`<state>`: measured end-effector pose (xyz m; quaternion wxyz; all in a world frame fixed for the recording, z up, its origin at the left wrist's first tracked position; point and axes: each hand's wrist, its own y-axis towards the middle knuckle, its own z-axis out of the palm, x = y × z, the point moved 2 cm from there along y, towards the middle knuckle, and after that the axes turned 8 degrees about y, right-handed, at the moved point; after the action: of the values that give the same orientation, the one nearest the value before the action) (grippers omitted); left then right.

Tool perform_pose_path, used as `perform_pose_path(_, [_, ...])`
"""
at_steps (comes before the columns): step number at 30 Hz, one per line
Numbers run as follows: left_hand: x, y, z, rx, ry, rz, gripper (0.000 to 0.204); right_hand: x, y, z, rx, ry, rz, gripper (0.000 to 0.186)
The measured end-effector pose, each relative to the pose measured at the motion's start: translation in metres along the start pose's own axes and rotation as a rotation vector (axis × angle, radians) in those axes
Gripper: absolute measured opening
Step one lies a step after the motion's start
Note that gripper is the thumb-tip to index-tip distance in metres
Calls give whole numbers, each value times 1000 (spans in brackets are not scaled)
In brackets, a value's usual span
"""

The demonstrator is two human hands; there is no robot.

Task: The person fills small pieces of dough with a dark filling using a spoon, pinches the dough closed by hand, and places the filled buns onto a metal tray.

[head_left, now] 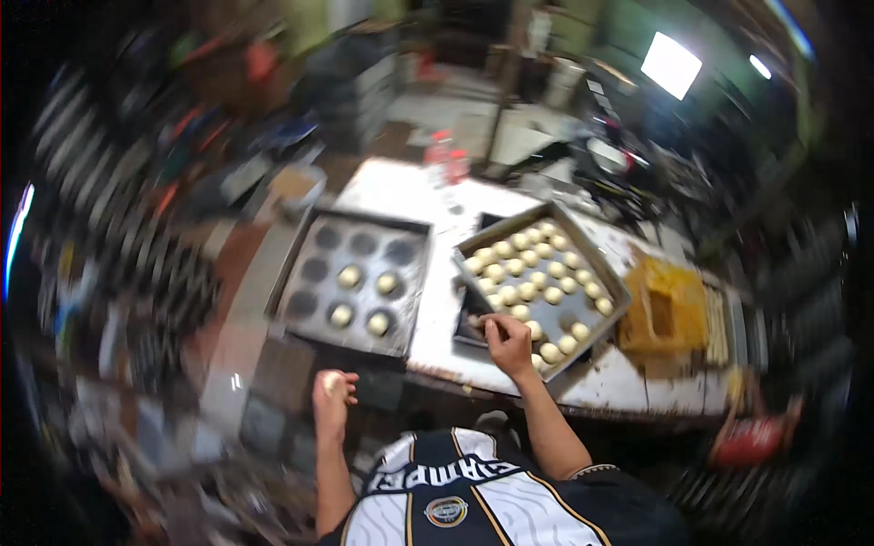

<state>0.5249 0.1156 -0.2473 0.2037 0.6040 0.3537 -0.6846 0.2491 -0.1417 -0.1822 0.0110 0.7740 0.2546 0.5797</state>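
Note:
My left hand [335,398] is below the left metal baking tray [409,321], its fingers curled round a pale dough ball [332,383]. That tray has dark round spots, with several dough balls [349,277] on some of them. My right hand [510,346] is at the lower left edge of the right tray [612,271], over a dark container [466,332] partly under it. Its thumb and forefinger are pinched around something small and blurred that I cannot make out. The right tray holds rows of pale dough balls [553,295].
The white table [374,182] bears red-capped bottles [442,159] at the back and a yellow box [662,309] with a long pale tray on the right. A motorbike [610,168] stands behind, dark stacked items [127,227] at left, a red object [756,437] at lower right.

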Motion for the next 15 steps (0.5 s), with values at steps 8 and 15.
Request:
perform_pose_path(8, [-61, -76, 265, 926, 834, 380, 26, 47, -45, -87, -77, -154, -414, 31])
perform_pose_path(15, [-55, -68, 336, 1240, 298, 73, 30, -79, -158, -281, -1029, -474, 141, 16])
